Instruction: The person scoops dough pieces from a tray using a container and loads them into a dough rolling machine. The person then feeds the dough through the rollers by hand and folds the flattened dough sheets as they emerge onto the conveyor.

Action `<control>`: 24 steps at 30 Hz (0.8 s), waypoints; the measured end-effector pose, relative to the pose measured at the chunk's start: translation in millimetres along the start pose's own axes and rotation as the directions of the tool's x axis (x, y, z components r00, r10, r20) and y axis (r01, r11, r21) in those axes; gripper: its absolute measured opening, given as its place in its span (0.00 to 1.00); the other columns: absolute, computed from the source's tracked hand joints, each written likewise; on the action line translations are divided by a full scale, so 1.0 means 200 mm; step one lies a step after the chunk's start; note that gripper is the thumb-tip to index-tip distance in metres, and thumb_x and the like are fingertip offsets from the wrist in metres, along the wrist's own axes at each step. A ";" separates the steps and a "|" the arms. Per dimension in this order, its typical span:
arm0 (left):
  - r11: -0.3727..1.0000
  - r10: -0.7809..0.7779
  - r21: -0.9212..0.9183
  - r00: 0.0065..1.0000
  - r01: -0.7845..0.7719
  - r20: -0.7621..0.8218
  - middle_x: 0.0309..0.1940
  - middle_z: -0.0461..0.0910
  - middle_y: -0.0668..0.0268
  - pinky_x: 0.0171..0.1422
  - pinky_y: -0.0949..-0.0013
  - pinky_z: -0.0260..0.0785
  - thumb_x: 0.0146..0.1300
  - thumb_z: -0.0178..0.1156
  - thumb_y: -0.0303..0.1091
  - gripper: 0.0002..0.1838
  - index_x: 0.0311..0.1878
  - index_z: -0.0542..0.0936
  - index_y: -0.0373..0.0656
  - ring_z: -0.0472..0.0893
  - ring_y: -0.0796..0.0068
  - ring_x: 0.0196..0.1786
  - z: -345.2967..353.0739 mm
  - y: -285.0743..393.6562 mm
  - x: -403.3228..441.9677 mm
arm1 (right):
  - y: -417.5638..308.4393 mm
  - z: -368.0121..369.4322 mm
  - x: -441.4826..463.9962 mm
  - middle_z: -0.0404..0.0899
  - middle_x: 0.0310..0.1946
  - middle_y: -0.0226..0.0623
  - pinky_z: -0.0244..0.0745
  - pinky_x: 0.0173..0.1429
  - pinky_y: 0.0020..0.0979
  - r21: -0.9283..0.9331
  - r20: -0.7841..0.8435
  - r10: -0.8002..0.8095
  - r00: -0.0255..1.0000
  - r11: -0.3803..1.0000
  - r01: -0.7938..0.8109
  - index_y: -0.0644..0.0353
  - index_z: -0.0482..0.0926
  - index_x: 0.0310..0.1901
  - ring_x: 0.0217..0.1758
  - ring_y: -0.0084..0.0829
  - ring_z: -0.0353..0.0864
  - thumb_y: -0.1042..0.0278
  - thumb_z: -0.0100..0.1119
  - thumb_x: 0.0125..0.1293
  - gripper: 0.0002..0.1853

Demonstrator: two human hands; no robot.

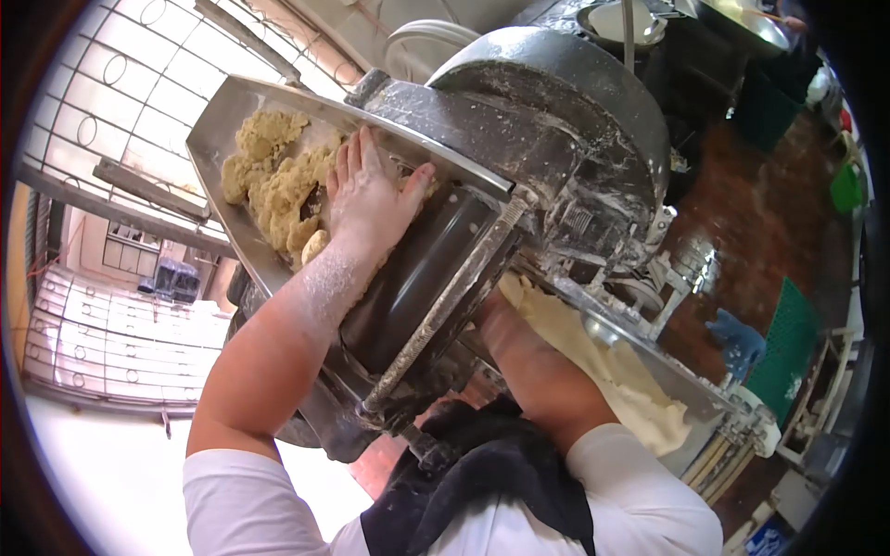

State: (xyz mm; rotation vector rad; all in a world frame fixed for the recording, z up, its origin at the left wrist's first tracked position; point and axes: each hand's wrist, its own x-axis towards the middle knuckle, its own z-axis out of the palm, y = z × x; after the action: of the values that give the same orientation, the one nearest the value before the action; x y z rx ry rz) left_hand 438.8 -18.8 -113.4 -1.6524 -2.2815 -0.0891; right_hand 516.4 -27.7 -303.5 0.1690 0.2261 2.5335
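Observation:
My left hand (373,199) is floury and lies flat with its fingers spread on crumbly yellow dough (286,190). The dough sits in the metal hopper tray (209,139) at the top of a machine. Just below that hand is a dark, smooth roller (417,273), crossed by a floury metal bar (445,306). My right forearm reaches under the machine, and the right hand is hidden behind the roller and bar. Beside that forearm, a pale flattened dough sheet (612,366) lies along a lower metal tray (686,463).
A large rounded machine guard (556,74) rises beyond the hopper. Barred windows (111,83) are at the left. At the right are a reddish floor (742,213), a green perforated mat (783,347), a blue item (737,343) and metal bowls (621,23) at the top.

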 end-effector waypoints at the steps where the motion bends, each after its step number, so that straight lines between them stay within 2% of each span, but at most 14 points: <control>1: 1.000 -0.004 -0.026 1.000 0.004 -0.005 0.75 0.52 0.47 0.80 0.53 0.39 0.63 0.49 0.68 0.54 0.75 0.46 0.31 0.49 0.52 0.78 0.00 0.00 0.00 | -0.01 0.00 -0.01 0.76 0.58 0.39 0.72 0.64 0.48 0.006 0.002 -0.003 1.000 1.000 0.003 0.49 0.70 0.65 0.55 0.39 0.79 0.33 0.38 0.71 0.33; 6: 0.999 -0.021 -0.027 1.000 0.021 0.012 0.74 0.53 0.47 0.80 0.53 0.40 0.62 0.51 0.68 0.54 0.75 0.48 0.31 0.49 0.52 0.78 0.02 0.00 0.01 | -0.02 -0.01 -0.06 0.76 0.58 0.39 0.72 0.64 0.48 0.032 -0.006 -0.018 1.000 0.999 0.018 0.49 0.70 0.65 0.56 0.39 0.79 0.33 0.38 0.71 0.33; 8: 0.998 -0.021 -0.058 1.000 0.021 0.001 0.74 0.53 0.47 0.80 0.53 0.41 0.62 0.53 0.67 0.54 0.75 0.48 0.31 0.49 0.53 0.78 0.02 0.00 0.01 | -0.03 -0.02 -0.07 0.75 0.61 0.40 0.71 0.68 0.45 0.015 0.057 -0.023 0.998 1.000 0.022 0.53 0.70 0.65 0.61 0.40 0.76 0.40 0.39 0.74 0.30; 12: 0.992 -0.016 -0.129 1.000 0.017 0.013 0.74 0.53 0.47 0.80 0.54 0.41 0.62 0.53 0.67 0.54 0.74 0.48 0.30 0.49 0.53 0.78 0.03 -0.01 0.02 | -0.03 0.01 -0.07 0.76 0.60 0.40 0.72 0.67 0.45 0.068 0.003 -0.064 0.998 0.996 0.064 0.53 0.71 0.64 0.60 0.40 0.77 0.41 0.40 0.74 0.29; 14: 0.984 -0.019 -0.177 0.999 0.026 0.043 0.74 0.52 0.45 0.80 0.53 0.40 0.61 0.53 0.66 0.55 0.74 0.47 0.29 0.49 0.52 0.78 0.03 -0.01 0.03 | -0.03 0.05 -0.08 0.80 0.52 0.40 0.76 0.59 0.46 0.089 -0.018 -0.067 0.998 0.994 0.068 0.53 0.75 0.58 0.53 0.39 0.80 0.40 0.43 0.72 0.28; 17: 0.973 -0.049 -0.221 0.994 0.068 0.093 0.74 0.52 0.44 0.80 0.52 0.40 0.62 0.53 0.66 0.55 0.74 0.46 0.27 0.48 0.51 0.78 0.04 -0.01 0.03 | -0.03 0.13 -0.10 0.81 0.50 0.40 0.77 0.58 0.46 0.114 0.016 -0.070 0.997 0.991 0.068 0.55 0.77 0.56 0.51 0.39 0.81 0.42 0.43 0.73 0.26; 20: 0.963 -0.049 -0.259 0.991 0.080 0.125 0.74 0.52 0.43 0.79 0.52 0.40 0.62 0.53 0.65 0.55 0.74 0.45 0.27 0.48 0.50 0.78 0.03 -0.01 0.04 | -0.03 0.03 -0.08 0.82 0.47 0.41 0.77 0.57 0.46 0.115 0.003 -0.062 0.998 0.991 0.062 0.56 0.78 0.53 0.49 0.39 0.82 0.43 0.44 0.72 0.25; 24: 0.969 -0.041 -0.240 0.995 0.060 0.086 0.74 0.53 0.43 0.80 0.52 0.40 0.62 0.53 0.64 0.55 0.74 0.45 0.26 0.49 0.49 0.78 0.06 -0.01 0.03 | -0.02 0.00 -0.13 0.82 0.45 0.41 0.77 0.56 0.46 0.084 -0.055 -0.075 0.996 0.993 0.080 0.57 0.79 0.52 0.47 0.40 0.82 0.44 0.45 0.72 0.24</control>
State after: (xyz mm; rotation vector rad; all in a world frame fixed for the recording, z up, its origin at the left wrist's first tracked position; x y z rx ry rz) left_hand 433.3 -10.6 -122.7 -1.7421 -2.4564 -0.3316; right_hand 539.7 -39.6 -305.8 0.1258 0.3561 2.4541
